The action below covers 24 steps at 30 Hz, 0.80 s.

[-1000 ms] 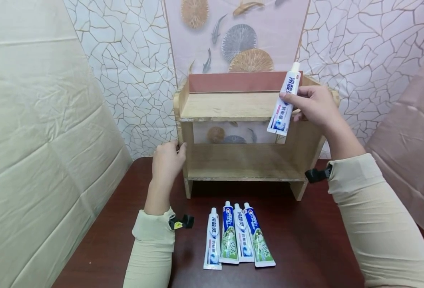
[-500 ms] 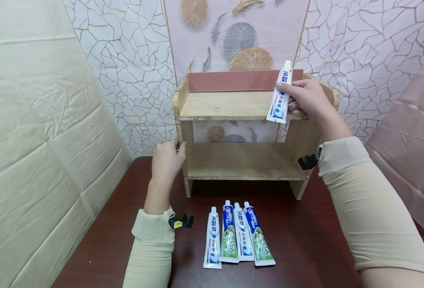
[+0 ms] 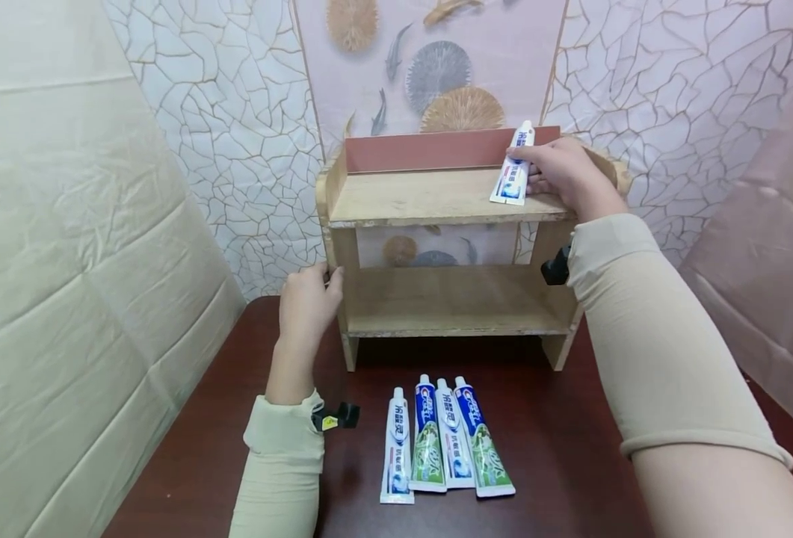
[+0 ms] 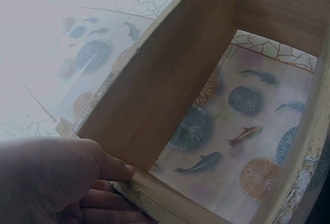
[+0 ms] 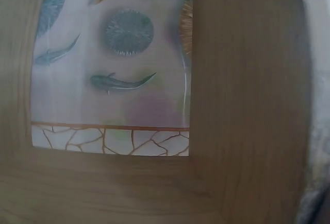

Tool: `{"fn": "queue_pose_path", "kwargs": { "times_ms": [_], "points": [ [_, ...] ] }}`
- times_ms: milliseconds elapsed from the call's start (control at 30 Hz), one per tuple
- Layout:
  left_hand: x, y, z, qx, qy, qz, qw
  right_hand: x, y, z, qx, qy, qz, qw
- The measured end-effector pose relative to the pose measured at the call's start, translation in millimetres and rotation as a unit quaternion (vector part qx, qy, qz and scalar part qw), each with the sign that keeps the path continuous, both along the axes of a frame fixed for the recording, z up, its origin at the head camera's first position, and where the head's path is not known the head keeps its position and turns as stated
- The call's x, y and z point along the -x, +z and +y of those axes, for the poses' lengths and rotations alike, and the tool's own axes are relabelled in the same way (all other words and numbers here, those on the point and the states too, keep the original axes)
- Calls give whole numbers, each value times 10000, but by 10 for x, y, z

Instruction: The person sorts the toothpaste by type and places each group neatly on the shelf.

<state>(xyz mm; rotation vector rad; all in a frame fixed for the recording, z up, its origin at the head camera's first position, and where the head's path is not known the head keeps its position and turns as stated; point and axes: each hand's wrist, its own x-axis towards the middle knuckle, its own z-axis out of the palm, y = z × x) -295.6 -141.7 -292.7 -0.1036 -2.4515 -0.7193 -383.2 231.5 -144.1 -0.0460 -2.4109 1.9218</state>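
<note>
My right hand (image 3: 567, 173) pinches a white and blue toothpaste tube (image 3: 512, 183) between thumb and fingers, cap up and tilted, over the right part of the wooden shelf's top board (image 3: 423, 198). Whether the tube touches the board I cannot tell. At the shelf's left side, my left hand (image 3: 309, 299) grips the edge of the side panel (image 4: 167, 203); in the left wrist view the thumb (image 4: 116, 168) lies on that edge with the fingers curled beside it. The right wrist view shows only the shelf's inside (image 5: 247, 100), neither hand nor tube.
Several toothpaste tubes lie side by side on the dark red table (image 3: 571, 448) before the shelf: a white tube (image 3: 397, 456), a blue and green tube (image 3: 427, 448) and others alike. A reddish back strip (image 3: 430, 153) borders the top board.
My right hand has moved left, forward and slightly down with the toothpaste tube, from in front of the shelf to over its top board. The left hand stays on the side panel.
</note>
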Motion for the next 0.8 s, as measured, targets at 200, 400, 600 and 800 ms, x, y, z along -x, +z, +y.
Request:
{"fn": "queue_pose_path", "kwargs": {
  "times_ms": [200, 400, 600, 800],
  "points": [
    [-12, 33, 9, -98, -51, 25, 9999, 32, 44, 22, 90, -98, 81, 9999],
    [0, 47, 6, -29, -38, 64, 10000, 21, 30, 13, -289, -134, 169, 9994],
    [6, 23, 14, -2, -24, 39, 10000, 31, -12, 21, -525, -188, 62, 9984],
    [-23, 4, 15, -50, -57, -88, 9999, 36, -58, 10, -425, -192, 108, 9989]
  ]
}}
